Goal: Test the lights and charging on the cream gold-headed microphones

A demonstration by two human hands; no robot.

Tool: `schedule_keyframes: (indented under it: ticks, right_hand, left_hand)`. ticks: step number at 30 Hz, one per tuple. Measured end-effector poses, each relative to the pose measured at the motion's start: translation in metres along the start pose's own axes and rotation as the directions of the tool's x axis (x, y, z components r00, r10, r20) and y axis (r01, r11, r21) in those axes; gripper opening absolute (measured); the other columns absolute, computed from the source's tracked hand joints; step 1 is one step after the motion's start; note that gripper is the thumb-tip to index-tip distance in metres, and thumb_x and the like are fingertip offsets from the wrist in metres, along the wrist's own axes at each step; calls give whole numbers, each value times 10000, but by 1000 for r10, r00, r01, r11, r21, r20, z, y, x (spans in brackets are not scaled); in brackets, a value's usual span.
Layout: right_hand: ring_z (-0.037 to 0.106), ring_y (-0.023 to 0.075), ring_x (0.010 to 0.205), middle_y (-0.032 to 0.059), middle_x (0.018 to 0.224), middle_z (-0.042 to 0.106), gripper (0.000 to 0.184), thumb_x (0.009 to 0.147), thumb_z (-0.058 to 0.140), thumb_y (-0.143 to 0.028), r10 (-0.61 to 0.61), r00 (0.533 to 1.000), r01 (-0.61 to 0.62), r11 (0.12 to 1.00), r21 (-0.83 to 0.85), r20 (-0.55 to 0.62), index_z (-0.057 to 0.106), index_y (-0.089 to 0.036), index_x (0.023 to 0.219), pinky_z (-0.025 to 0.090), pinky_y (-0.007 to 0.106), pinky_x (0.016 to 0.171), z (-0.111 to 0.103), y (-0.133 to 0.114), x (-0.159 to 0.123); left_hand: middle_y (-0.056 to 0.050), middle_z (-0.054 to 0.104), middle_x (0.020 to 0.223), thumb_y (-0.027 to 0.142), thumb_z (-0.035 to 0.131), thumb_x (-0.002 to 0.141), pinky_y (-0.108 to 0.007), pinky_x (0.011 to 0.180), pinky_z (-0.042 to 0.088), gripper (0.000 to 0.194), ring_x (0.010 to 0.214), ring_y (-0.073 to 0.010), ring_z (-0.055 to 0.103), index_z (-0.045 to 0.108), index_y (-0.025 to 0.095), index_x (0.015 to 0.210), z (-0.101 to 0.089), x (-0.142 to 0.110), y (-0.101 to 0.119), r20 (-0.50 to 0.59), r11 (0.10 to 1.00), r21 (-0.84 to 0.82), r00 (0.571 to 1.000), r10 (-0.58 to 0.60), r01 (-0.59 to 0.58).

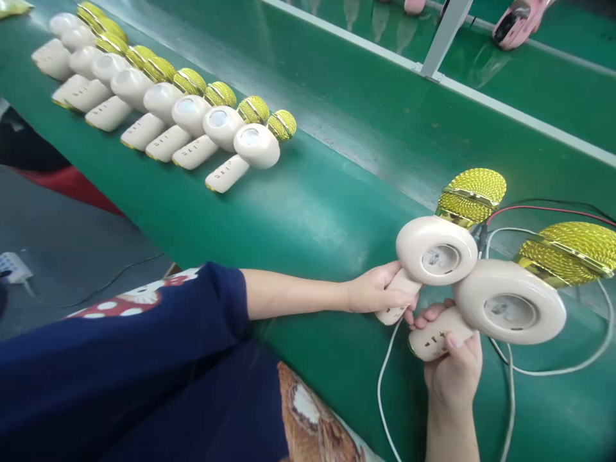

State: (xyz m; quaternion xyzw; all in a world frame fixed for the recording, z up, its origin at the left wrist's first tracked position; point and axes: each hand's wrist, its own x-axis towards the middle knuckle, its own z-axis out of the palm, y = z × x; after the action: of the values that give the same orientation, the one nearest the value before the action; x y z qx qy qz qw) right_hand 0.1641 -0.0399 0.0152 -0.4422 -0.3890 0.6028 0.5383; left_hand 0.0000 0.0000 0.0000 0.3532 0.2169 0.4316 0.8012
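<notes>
My left hand [380, 289] is wrapped round the handle of a cream karaoke microphone [409, 239] with a gold mesh head [476, 189] and a round speaker body. Close beside it, my right hand [455, 366] grips the handle of a second cream microphone [464, 301], thumb near its buttons. That one also has a gold mesh head [572, 253]. Their round bodies touch or nearly touch, each showing a recessed round opening. A white cable [382, 378] runs down from near the left microphone's handle; where it connects is hidden.
Several more cream microphones [257, 146] with gold heads lie in a slanting row on the green table [312, 224]. White, red and black wires [553, 208] run at the right. A metal frame [445, 38] borders the far side, with pink devices [517, 25] beyond. A white power strip [14, 266] lies lower left.
</notes>
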Motion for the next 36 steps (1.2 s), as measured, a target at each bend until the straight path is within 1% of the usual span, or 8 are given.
schedule_keyframes:
  ticks: [5,10,18,21,26,31,36]
  right_hand:
    - [559,170,673,18,796,591,242,769,601,-303,-2,1000,2,1000,10,10,608,-211,993,506,336,582,0,0,-1]
    - [560,167,659,17,794,594,263,768,606,-308,-1,1000,0,1000,13,18,607,-213,1012,507,332,569,0,-1,0]
    - [560,172,675,18,799,595,219,776,590,-292,-12,1000,12,1000,-5,20,613,-210,977,508,348,588,-1,-1,1]
    - [557,171,661,18,789,594,241,766,597,-298,-9,1000,9,1000,-3,10,610,-210,990,504,344,576,-1,-1,1]
    - [557,167,661,16,774,589,242,751,614,-314,1,1000,-1,1000,-11,-9,614,-203,966,500,337,589,0,-2,2]
    - [551,165,670,14,784,590,247,759,608,-312,20,1000,-20,1000,-19,-15,604,-208,983,497,343,616,2,-3,0]
    - [549,169,680,16,797,588,245,765,594,-295,21,1000,-21,999,-24,-17,595,-209,995,496,348,620,1,-3,-1]
  left_hand:
    - [11,592,750,450,750,692,-286,586,549,484,618,-143,656,447,161,935,1,0,1,-14,1000,14,1000,-12,12]
    - [10,592,748,438,745,704,-279,583,539,462,614,-141,653,449,163,926,1,0,1,-13,1000,21,1000,-14,14]
    - [11,594,744,423,732,725,-287,599,542,436,620,-144,657,447,162,929,0,1,-1,7,1000,22,1000,8,-8]
    - [11,595,748,414,726,730,-288,599,540,424,622,-145,657,446,165,930,0,0,-2,10,1000,23,1000,10,-10]
    - [10,597,761,384,721,729,-290,595,539,412,621,-146,657,443,170,945,-1,0,-2,-1,1000,31,1000,1,0]
    - [11,596,762,328,704,739,-289,600,540,368,624,-144,657,441,171,943,0,0,-1,-7,999,50,1000,-6,7]
    - [12,590,763,309,695,742,-290,601,540,349,628,-143,654,436,170,931,0,-1,0,-10,998,66,1000,1,0]
